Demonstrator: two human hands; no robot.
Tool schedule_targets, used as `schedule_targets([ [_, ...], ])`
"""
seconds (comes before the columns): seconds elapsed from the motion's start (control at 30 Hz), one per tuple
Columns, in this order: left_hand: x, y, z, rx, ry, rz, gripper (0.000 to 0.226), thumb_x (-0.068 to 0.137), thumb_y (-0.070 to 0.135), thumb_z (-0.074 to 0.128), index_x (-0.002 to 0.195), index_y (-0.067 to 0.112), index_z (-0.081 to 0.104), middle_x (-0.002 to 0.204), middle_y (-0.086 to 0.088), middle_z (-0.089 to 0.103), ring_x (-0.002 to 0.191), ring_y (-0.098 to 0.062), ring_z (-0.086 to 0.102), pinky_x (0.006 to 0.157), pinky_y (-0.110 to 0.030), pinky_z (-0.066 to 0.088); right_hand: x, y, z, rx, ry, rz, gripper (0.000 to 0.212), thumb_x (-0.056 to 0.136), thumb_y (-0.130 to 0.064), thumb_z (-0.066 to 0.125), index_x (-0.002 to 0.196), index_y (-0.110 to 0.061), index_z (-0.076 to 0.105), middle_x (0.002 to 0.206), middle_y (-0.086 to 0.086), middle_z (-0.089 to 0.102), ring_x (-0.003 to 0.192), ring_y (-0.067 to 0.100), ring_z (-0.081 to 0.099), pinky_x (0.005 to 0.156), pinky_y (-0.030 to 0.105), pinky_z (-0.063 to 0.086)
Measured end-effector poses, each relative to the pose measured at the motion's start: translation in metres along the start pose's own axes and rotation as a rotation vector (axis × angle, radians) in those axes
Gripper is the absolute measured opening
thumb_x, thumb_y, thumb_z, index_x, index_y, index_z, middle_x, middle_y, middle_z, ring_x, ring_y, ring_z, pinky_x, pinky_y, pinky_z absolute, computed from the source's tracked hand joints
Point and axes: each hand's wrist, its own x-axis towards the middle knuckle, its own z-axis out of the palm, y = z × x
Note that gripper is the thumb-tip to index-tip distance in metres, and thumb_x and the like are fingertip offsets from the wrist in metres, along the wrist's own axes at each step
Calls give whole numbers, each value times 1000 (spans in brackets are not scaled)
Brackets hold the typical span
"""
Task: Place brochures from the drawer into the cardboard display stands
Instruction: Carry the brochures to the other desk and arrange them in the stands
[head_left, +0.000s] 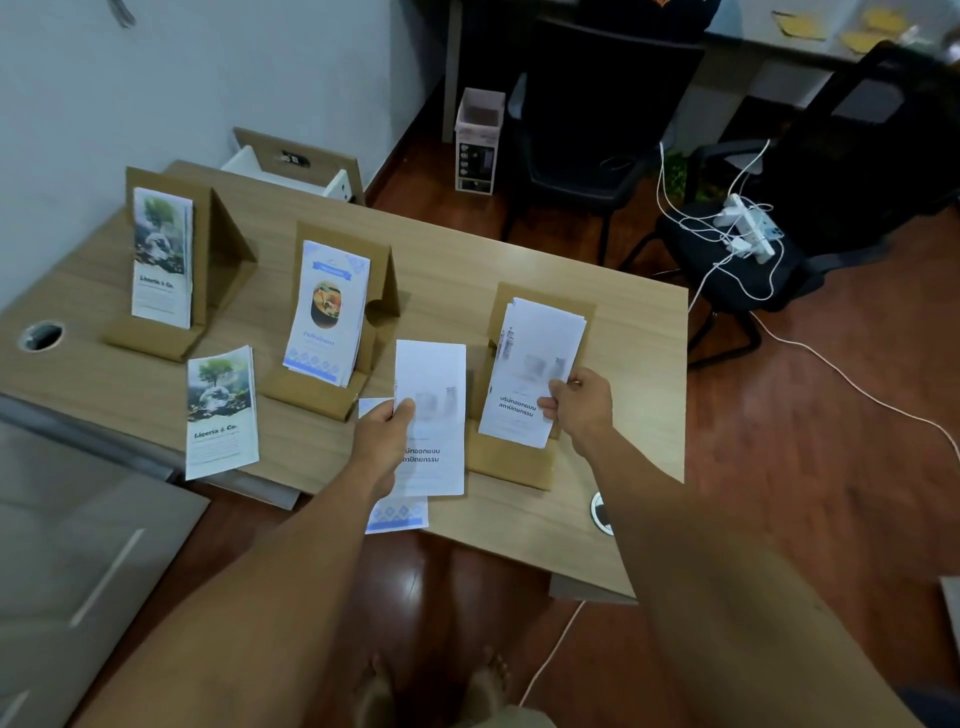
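Observation:
Three cardboard stands sit on the wooden desk (457, 270). The left stand (208, 244) holds tree-cover brochures (162, 257). In the middle stand (382, 280) are blue food brochures (330, 312). My right hand (576, 402) grips white brochures (535, 364) resting in the right stand (511, 462). My left hand (384, 434) holds a stack of the same white brochures (431, 415) just above the desk. A loose tree-cover pile (221, 410) lies at the front left. A blue brochure (397, 514) lies under my left forearm.
An open drawer (291, 166) sits behind the desk's far left corner. Black office chairs (597, 130) stand beyond the desk, one carrying a power strip with white cables (748, 228). A grey cabinet (78, 545) is at the lower left. Cable holes (41, 335) pierce the desk.

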Motion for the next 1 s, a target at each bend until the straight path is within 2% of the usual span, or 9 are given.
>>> schedule_targets([
  [0.1,2,-3,-2,-12,8,-11,24,103,31,55,110,17,72,100,-4,77,83,-22,73,66,-31,58,0,-5,3,14,20,-17,7,96,-2,56,91,-4,60,88,16,63,62,22,68,66,39,61],
  [0.23,5,-6,-4,-20,3,-26,25,102,31,56,113,16,73,102,-6,78,87,-27,74,74,-39,61,0,-3,4,-1,0,-15,7,96,2,52,97,6,58,89,16,58,65,25,61,59,34,52],
  [0.4,4,-3,-6,-21,-11,-36,23,103,32,56,111,18,72,102,-6,77,86,-27,73,74,-39,60,-2,2,5,-140,5,-41,13,98,-3,51,99,-2,63,96,18,70,63,21,71,72,46,62],
  [0.5,5,-2,-5,-16,-16,-55,23,103,33,55,111,20,72,100,-5,78,86,-26,74,70,-37,61,-3,0,6,-376,-8,-85,16,93,-14,52,97,-4,63,91,18,72,66,30,74,65,48,64],
  [0.63,8,-4,-3,-15,-25,-74,23,101,35,56,109,21,72,102,-6,78,90,-28,75,81,-47,62,-12,-6,3,-797,-38,-111,25,92,-30,53,92,-7,61,93,11,64,77,32,65,63,34,52],
  [0.73,6,-4,-2,-35,-38,-76,20,102,33,55,105,23,72,103,-6,78,94,-31,74,86,-50,60,-28,-10,3,-981,51,-181,36,98,-35,47,72,-11,49,85,8,57,79,32,61,68,36,50],
  [0.83,4,-3,-3,-70,-57,-91,18,103,29,54,106,25,71,107,-7,77,93,-31,73,88,-52,59,-41,-9,19,-839,44,-263,42,99,-41,42,66,-16,45,75,5,57,72,29,59,67,36,47],
  [0.9,2,-2,-6,-90,-71,-107,20,103,26,53,112,23,71,109,-8,76,94,-32,73,87,-51,59,-49,-8,36,-552,-165,-218,32,96,-36,49,73,-16,56,73,0,60,70,22,59,65,35,47],
  [1.0,-1,0,-14,-117,-99,-118,25,101,18,53,120,20,68,112,-10,76,100,-35,72,89,-53,58,-68,-8,59,-292,-397,-69,22,90,-30,66,99,-11,70,91,1,70,80,17,64,69,31,50],
])
